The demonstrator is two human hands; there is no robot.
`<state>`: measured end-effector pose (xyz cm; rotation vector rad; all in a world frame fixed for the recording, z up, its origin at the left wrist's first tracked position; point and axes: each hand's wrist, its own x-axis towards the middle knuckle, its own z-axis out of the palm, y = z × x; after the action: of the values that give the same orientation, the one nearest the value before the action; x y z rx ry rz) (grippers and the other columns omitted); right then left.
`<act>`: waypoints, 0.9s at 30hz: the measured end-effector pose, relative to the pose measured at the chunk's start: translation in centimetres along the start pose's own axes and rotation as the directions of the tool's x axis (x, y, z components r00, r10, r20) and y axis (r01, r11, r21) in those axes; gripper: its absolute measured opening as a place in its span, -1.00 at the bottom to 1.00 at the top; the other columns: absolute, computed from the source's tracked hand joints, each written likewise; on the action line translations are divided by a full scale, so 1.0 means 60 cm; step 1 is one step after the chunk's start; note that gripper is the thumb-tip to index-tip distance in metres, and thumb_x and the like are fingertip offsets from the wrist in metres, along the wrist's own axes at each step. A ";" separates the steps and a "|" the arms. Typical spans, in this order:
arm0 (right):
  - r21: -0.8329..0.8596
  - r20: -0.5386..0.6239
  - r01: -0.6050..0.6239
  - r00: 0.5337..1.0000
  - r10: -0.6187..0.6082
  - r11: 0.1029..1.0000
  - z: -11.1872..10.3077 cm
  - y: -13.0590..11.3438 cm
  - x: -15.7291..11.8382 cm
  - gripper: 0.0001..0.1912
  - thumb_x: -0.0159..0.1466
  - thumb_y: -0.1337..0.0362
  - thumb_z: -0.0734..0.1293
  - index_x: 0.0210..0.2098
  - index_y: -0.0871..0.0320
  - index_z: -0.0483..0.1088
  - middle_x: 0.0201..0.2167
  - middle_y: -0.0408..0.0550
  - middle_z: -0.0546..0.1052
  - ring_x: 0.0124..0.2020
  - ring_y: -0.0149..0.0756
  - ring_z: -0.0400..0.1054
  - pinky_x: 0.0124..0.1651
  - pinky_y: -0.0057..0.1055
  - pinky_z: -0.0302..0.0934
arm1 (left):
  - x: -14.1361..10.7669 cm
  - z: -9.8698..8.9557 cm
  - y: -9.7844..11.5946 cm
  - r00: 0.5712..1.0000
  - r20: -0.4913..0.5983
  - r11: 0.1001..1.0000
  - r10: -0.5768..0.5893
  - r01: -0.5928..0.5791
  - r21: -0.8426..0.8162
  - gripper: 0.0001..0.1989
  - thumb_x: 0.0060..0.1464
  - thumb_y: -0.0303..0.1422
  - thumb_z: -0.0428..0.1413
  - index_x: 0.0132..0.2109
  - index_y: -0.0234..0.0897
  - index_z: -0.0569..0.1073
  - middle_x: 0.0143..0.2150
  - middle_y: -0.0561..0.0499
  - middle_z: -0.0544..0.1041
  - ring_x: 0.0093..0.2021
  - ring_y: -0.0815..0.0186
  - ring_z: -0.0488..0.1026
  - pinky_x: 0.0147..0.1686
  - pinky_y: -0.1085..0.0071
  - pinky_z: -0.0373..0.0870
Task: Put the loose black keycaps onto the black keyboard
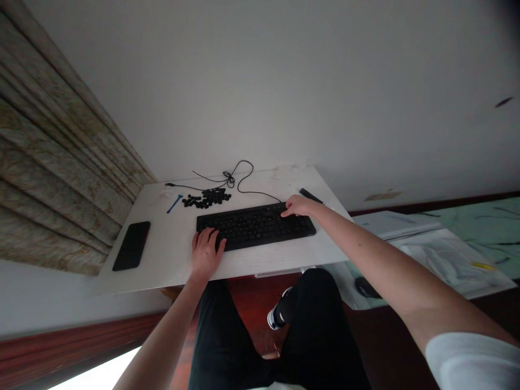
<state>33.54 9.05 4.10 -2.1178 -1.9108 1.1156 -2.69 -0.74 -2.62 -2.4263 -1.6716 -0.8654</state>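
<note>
A black keyboard [255,226] lies on the white table [162,238]. My left hand [206,250] rests with spread fingers on its front left corner. Over the upper right part of the keyboard, my right hand [298,206] has its fingers curled together; whatever they may pinch is too small to make out. Behind the keyboard on the left sits a pile of loose black keycaps [207,198]. Left of that pile is a small blue tool [174,203]. The keyboard's black cable [244,176] runs loosely along the table's back.
A black phone [132,245] lies near the table's left edge. A dark strip-like object [311,195] is at the back right, behind my right hand. The wall rises behind the table, and a patterned curtain [52,141] hangs at the left.
</note>
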 end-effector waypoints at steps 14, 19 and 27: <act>-0.162 -0.240 0.103 0.961 -0.141 0.981 0.011 -0.001 -0.034 -0.69 0.09 0.13 0.43 -0.63 0.11 0.30 -0.64 -0.14 0.40 -0.53 -0.31 0.28 -0.46 -0.39 0.02 | 0.005 -0.008 -0.009 0.999 -0.015 0.998 -0.046 0.045 -0.053 -0.70 0.27 -0.24 -0.03 0.02 -0.24 0.47 0.05 -0.17 0.49 0.12 0.08 0.40 0.22 0.02 0.22; 0.059 -0.733 0.064 0.680 0.000 0.996 0.047 0.080 -0.070 -0.53 0.27 -0.06 0.21 -0.64 0.07 0.17 -0.68 -0.13 0.30 -0.55 -0.31 0.16 -0.43 -0.36 -0.01 | 0.061 -0.004 -0.033 0.996 0.001 0.986 -0.092 0.091 -0.142 -0.71 0.26 -0.30 -0.04 0.02 -0.27 0.46 0.05 -0.16 0.46 0.10 0.14 0.40 0.16 0.16 0.33; 0.281 -0.849 0.284 0.518 0.100 0.917 0.120 0.140 -0.090 -0.43 0.26 -0.21 0.17 -0.66 0.06 0.08 -0.70 -0.23 0.16 -0.55 -0.34 0.09 -0.42 -0.38 -0.01 | 0.212 0.042 -0.032 0.962 0.254 0.994 -0.104 0.109 -0.005 -0.65 0.20 -0.39 0.00 0.11 -0.31 0.44 0.14 -0.19 0.40 0.12 0.12 0.37 0.17 0.21 0.29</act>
<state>36.82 -0.48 -2.98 -1.7522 -1.1542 0.2241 -0.20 11.62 0.93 -2.5727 -1.9014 -0.6045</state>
